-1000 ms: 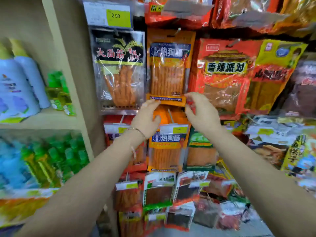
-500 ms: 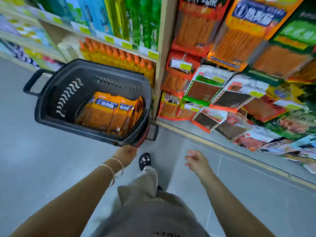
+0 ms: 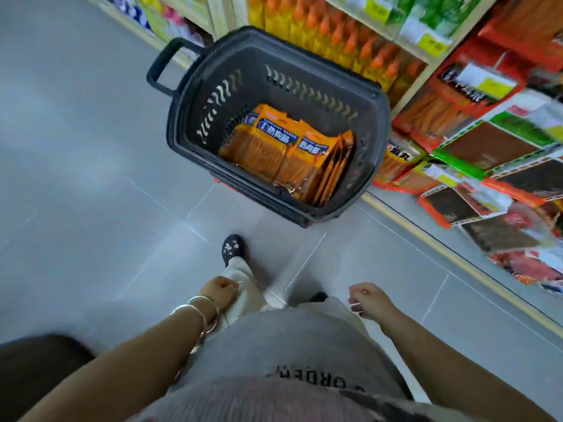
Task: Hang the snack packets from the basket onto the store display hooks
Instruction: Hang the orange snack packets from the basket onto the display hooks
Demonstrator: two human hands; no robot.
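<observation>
The left hand [image 3: 217, 292] and the right hand [image 3: 367, 300] are hanging low and close to the body, apart from each other, each with its fingers loosely curled and gripping nothing; thin bangles [image 3: 202, 312] are circling the left wrist. The snack packets [image 3: 286, 150] are lying well ahead of both hands, a stack of orange packs leaning together inside the dark basket [image 3: 259, 86], which is standing on the grey tiled floor [image 3: 91, 193]. Its looped handle [image 3: 159, 60] is pointing away on the far left side. Just beyond the basket's far right rim, the hanging display packets [image 3: 499, 141] are crowding the right-hand side, ending at a yellow base strip [image 3: 426, 239] along the floor. Bare floor is stretching between the hands and the basket, where a dark shoe [image 3: 233, 249] is stepping, and widely off beyond the left hand.
</observation>
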